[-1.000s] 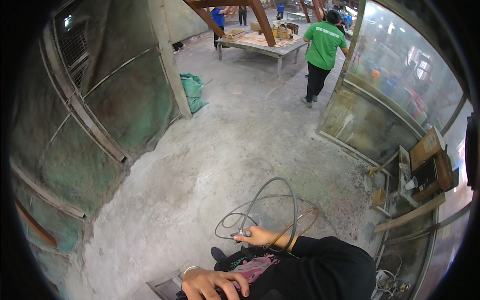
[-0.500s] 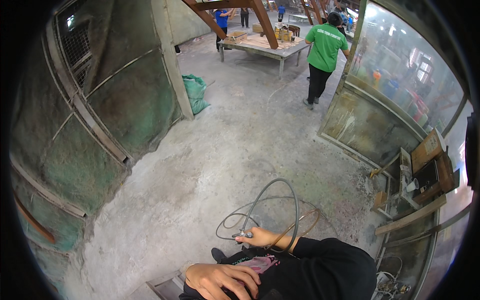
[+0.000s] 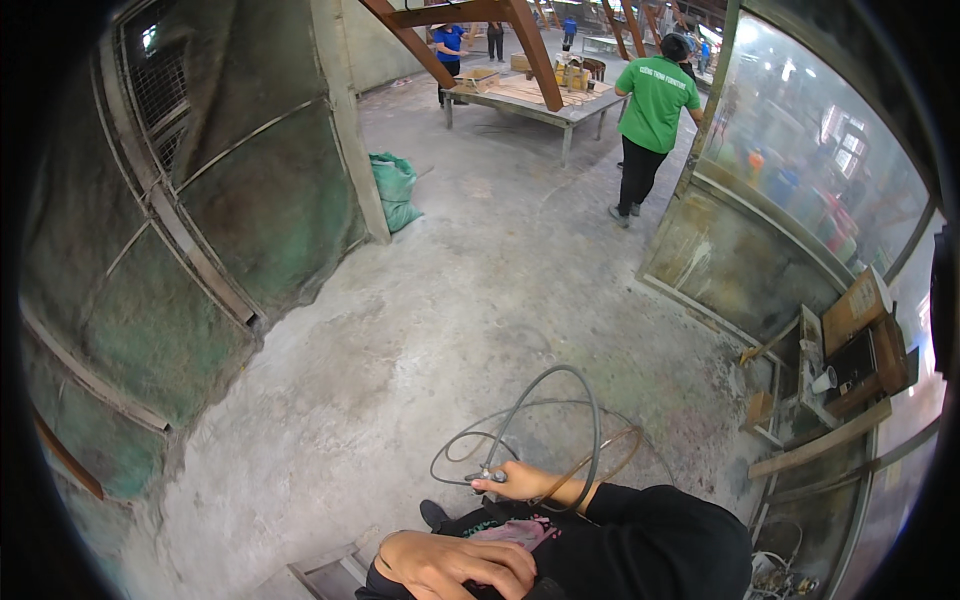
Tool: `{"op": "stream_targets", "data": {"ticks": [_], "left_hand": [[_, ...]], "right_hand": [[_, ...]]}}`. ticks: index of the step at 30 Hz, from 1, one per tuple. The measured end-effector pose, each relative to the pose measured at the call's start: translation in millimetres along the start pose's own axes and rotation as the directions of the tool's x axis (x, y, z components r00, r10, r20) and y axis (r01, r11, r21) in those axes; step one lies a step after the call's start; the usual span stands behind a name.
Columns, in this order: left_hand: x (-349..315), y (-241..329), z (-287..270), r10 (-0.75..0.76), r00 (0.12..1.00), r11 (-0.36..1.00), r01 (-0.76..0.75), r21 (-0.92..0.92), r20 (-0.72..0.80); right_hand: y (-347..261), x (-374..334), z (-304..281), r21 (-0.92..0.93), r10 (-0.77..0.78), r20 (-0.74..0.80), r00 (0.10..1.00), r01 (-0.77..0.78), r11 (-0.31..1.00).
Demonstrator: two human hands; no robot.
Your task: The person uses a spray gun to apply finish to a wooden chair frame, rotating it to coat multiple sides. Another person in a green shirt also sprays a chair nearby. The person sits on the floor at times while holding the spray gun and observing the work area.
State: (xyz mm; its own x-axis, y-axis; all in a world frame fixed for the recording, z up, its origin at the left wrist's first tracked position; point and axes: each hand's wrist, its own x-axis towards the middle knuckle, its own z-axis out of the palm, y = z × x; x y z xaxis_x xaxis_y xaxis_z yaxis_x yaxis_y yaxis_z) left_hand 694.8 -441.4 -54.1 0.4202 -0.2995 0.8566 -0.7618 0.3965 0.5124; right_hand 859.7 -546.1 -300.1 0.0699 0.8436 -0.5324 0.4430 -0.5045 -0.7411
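My right hand is closed round a small metal spray gun, held low in front of my body. A grey hose rises from the gun in a tall loop and comes back past my right wrist. Beside it, a thinner brownish hose curves near the forearm. My left hand is held close against my dark clothing at the lower edge, its fingers bent and close together; whatever lies under them is hidden. A pink patch shows on the dark clothing between the hands.
Green-stained panels line the left side. A green sack leans by a post. A person in a green shirt stands by a glazed partition. Farther back is a low table. At right, a wooden rack holds a white cup.
The view has shifted slightly. My left hand has moved a little to the right, and its fingers sit closer together. My right hand keeps its hold on the spray gun.
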Motion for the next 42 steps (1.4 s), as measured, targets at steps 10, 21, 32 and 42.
{"op": "stream_targets", "data": {"ticks": [10, 21, 32, 42], "left_hand": [[-10, -4, 2, -0.001, 1.0, 1.0, 0.001, -0.017, 0.001], [-17, -8, 2, 0.001, 1.0, 1.0, 0.0, -0.031, 0.014], [-24, -13, 2, 0.013, 1.0, 0.999, -0.012, -0.043, 0.022], [-34, -17, 8, 0.028, 0.999, 0.999, -0.028, -0.033, 0.016]], "right_hand": [[7, 6, 8, 0.034, -0.002, 0.005, 1.0, 0.002, 0.999], [2, 3, 4, 0.038, -0.013, -0.015, 1.0, 0.013, 0.999], [1, 3, 2, 0.022, 0.018, 0.014, 1.0, -0.019, 1.0], [3, 6, 6, 0.009, 0.035, -0.002, 0.999, -0.035, 0.999]]}}
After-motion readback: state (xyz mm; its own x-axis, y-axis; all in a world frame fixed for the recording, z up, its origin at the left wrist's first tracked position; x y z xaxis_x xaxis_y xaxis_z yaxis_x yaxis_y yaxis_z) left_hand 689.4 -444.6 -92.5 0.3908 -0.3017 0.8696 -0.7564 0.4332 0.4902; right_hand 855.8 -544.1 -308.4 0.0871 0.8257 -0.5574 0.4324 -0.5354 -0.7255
